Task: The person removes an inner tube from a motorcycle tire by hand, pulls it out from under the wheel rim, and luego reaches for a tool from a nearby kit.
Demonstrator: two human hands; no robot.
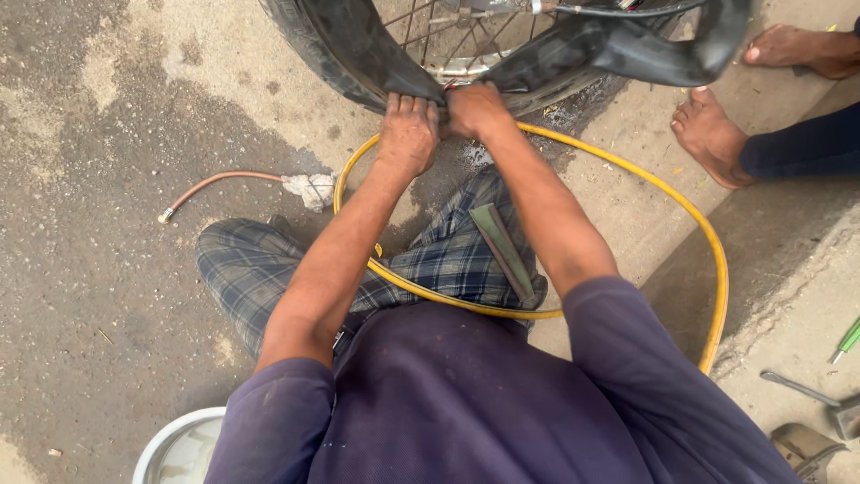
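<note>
- Ground (pixel 107 296): rough grey concrete, damp and stained, with a raised paler slab at the right.
- Wheel (pixel 358 54): a spoked wheel in a black tyre, standing at the top edge of the view, directly ahead of both hands; only its lower arc shows.
- Inner tube (pixel 627 54): limp black rubber, pulled partly out of the tyre. Its long run sweeps from the hands up and to the right, so it lies mainly on the right hand's side.
- Yellow hose (pixel 708 242): a wide loop on the ground, passing under the forearms and across the checked lap.
- Checked trousers (pixel 251 269): the person's folded legs, a flat dark metal bar (pixel 503 251) resting on the right thigh.
- White basin (pixel 175 448): rim at the bottom left, well apart from the work.
- Another person's bare feet (pixel 712 134): at the upper right, near the tube's far end.
- Left hand (pixel 408 134): fingers curled shut over the tyre's edge where the tube comes out.
- Right hand (pixel 475 109): touching the left, fingers tucked in on the rubber at the same spot; what exactly it pinches cannot be told.
- Thin reddish hose (pixel 215 182): on the ground at left, ending in a rag (pixel 312 188).
- Hand tools (pixel 797 387): at the right edge.
</note>
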